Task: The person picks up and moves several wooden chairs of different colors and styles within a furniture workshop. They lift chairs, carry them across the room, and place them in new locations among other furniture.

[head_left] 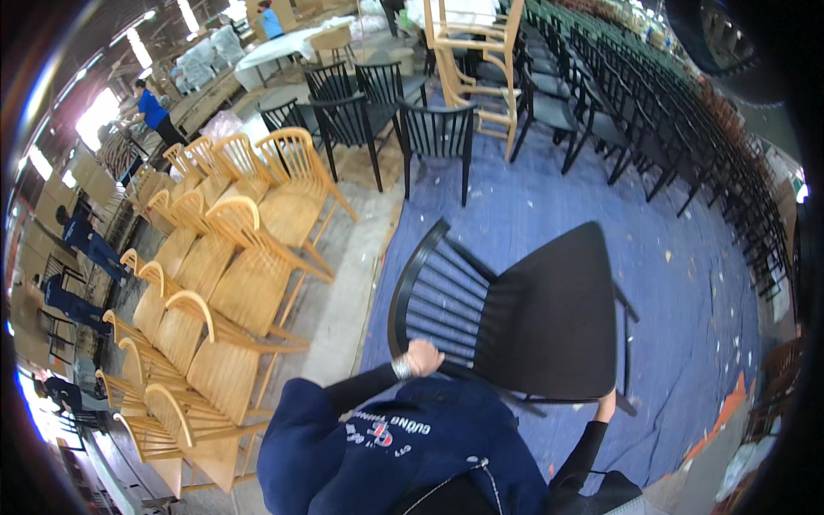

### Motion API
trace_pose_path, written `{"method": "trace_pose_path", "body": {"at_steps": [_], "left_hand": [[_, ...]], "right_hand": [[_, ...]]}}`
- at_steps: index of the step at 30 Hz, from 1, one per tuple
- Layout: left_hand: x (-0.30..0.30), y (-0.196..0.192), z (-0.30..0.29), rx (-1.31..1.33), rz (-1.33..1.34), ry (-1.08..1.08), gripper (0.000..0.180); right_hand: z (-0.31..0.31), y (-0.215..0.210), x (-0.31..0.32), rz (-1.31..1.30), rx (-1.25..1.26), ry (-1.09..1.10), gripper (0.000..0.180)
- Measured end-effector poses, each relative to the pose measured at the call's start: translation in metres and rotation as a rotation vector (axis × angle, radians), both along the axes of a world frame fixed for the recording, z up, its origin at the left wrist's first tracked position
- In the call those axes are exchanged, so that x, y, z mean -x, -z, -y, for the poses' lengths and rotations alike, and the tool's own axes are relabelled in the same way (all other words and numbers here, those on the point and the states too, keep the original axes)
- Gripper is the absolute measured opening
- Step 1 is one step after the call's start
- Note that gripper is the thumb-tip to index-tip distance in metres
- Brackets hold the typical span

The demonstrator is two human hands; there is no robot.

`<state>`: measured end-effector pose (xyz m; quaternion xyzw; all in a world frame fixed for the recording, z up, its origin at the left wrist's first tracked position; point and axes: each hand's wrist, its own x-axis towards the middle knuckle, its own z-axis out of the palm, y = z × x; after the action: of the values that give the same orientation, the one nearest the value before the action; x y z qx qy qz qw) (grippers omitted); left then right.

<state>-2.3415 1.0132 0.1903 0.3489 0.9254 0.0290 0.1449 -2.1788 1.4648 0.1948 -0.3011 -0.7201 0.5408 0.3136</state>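
Observation:
A black spindle-back chair (549, 313) is tilted in front of my body, its seat turned up toward me and its backrest to the left. My left hand (422, 356) is closed around the near end of the curved back rail. At the seat's near right corner, my right hand (607, 405) grips the edge, its fingers mostly hidden under the seat. Two of the chair's legs stick out past the seat on the right. Whether any leg touches the blue floor sheet (678, 283) cannot be made out.
Rows of light wooden chairs (249, 275) stand close on the left. Black chairs (436, 133) are ahead, beside stacked unpainted chairs (476, 69). Long rows of dark chairs (618, 112) fill the right. Several people work at the far left, one in a blue shirt (153, 110).

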Motion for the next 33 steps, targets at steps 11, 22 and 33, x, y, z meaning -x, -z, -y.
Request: {"method": "trace_pose_path", "body": {"at_steps": [11,22,33], "left_hand": [[0.214,0.036,-0.123,0.372,0.317,-0.149,0.043],[0.395,0.042,-0.365,0.861,0.132,-0.446,0.035],[0.595,0.092,-0.566,0.853,0.120,-0.761,0.028]], "right_hand": [[-0.145,0.094,0.421,-0.049,0.750,0.033,0.031],[-0.233,0.147,0.761,0.034,0.988,0.016,0.038],[-0.124,0.152,0.790,0.622,0.648,-0.878,0.024]]}}
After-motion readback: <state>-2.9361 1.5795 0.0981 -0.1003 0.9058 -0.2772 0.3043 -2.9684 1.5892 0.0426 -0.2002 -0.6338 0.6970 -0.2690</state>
